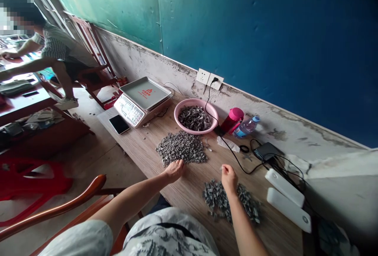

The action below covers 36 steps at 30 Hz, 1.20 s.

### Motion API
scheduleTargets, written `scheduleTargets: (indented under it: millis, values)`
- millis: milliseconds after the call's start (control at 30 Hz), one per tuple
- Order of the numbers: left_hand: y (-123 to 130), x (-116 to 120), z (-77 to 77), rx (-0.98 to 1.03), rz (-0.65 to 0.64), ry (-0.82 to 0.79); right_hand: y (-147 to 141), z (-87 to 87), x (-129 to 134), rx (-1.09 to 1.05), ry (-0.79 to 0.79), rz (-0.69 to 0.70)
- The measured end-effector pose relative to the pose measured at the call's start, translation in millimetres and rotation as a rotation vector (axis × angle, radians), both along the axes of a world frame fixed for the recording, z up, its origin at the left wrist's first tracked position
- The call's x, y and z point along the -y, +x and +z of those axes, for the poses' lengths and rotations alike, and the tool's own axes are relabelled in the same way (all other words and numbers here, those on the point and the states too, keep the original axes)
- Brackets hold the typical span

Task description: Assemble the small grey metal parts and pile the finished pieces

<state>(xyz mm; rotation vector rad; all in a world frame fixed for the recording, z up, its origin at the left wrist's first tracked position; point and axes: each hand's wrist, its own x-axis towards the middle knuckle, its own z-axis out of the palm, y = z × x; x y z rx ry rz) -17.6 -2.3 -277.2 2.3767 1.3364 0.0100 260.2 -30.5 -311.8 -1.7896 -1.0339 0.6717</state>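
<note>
- Heap of dark grey pieces (215, 199), nearest, on the wooden table (189, 193); each looks light and fairly stiff, probably best pinched singly by its edges.
- Right hand (229, 177), just above that heap; fingertips drawn together, though whether clamped on a piece I cannot tell.
- Left hand (175, 169), fingers curled, at the near edge of the paler heap; its grip is hidden.
- Paler grey heap (181, 147) of small pieces, mid-table; likely light, easily scattered, suited to fingertips.
- Pink basket (176, 116), beyond, holding dark strips (195, 118), seemingly soft and bendable.
- Scale (146, 92), left of the basket.
</note>
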Motion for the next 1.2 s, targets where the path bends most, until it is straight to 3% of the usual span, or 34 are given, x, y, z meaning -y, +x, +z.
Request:
scheduleTargets:
  millis: [167, 300, 500, 667, 800, 1000, 1200]
  values:
    - [3, 1, 0.9, 0.169, 0.078, -0.084, -32, 10.5, 23, -0.331, 0.035, -0.010]
    - [6, -3, 16.4, 0.414, 0.206, -0.204, -46, 25.7, 46, -0.550, 0.053, -0.041]
    - [37, 4, 67.8, 0.946, 0.469, -0.534, -59, 68.5, 64, -0.776, 0.080, 0.004]
    - [57, 26, 116.3, 1.346, 0.544, -0.856, -74, 120.5, 59, -0.844, 0.137, 0.183]
    - [58, 36, 141.3, 1.520, 0.576, -1.003, -85, 153.7, 60, -0.781, 0.169, 0.249]
    - [54, 43, 159.4, 1.600, 0.536, -1.057, -88, 177.3, 66, -0.751, 0.202, 0.263]
    - [58, 50, 169.6, 1.596, 0.397, -0.743, -87, 182.7, 69, -0.711, 0.191, 0.299]
